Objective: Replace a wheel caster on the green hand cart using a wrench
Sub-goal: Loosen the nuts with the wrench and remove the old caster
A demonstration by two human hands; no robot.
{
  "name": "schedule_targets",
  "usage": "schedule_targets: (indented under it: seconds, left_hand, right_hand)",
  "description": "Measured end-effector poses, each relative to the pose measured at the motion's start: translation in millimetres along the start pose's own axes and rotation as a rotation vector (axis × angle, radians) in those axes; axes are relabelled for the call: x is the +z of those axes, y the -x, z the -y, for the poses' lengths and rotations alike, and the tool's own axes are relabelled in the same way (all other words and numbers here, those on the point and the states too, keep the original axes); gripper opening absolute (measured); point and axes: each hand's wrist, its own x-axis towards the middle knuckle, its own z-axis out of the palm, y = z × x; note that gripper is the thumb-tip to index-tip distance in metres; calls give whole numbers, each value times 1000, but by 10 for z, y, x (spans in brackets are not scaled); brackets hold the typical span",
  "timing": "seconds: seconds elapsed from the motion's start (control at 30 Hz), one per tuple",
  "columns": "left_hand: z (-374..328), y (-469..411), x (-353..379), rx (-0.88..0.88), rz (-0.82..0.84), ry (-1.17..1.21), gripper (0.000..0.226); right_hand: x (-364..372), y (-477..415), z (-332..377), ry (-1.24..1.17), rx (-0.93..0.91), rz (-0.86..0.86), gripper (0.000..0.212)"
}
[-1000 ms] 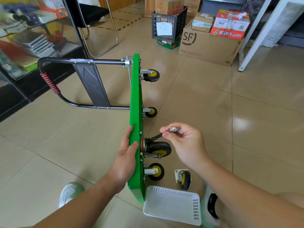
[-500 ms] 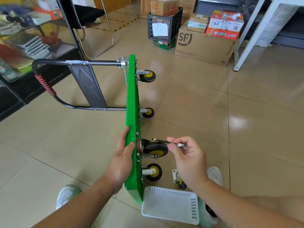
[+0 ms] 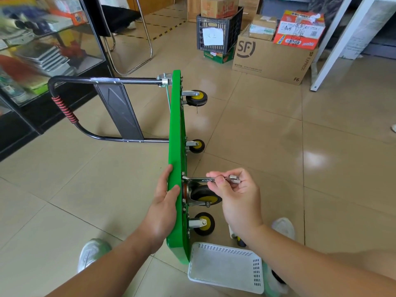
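Green cart deck (image 3: 174,129), black-and-yellow wheels (image 3: 196,97), red-wrapped black handle (image 3: 64,110), white perforated basket (image 3: 225,266).

Both my forearms come in from the bottom of the frame bare, with no cloth on them up to the edge: the left forearm (image 3: 102,269) from the lower left, the right forearm (image 3: 310,254) from the lower right. My left hand (image 3: 165,202) and right hand (image 3: 237,196) are bare too, the nails cut short where they show. At the lower left is my left shoe (image 3: 93,252), a pale trainer, whitish with a faint green tint and a rounded toe. My right shoe (image 3: 284,228) shows its white toe above the right forearm, and below it a mint-white part with a dark opening. My bare knee (image 3: 372,260) sits blurred at the right edge.
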Motion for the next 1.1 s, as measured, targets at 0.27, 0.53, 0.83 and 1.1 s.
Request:
schedule_targets:
  seconds: [0.27, 0.53, 0.83, 1.1]
  left_hand:
    - [-6, 6, -5, -4, 3, -15, 49]
    - [-15, 16, 7, -8, 0, -21, 49]
    - [-16, 8, 18, 0, -11, -6, 50]
    - [-34, 9, 39, 1, -15, -3, 50]
  right_hand:
    - [-196, 79, -98, 230, 41, 49, 15]
    - [-273, 42, -53, 519, 164, 162, 26]
    - [-275, -19, -32, 864, 198, 376, 44]
    - [-309, 98, -53, 688, 407, 307, 26]
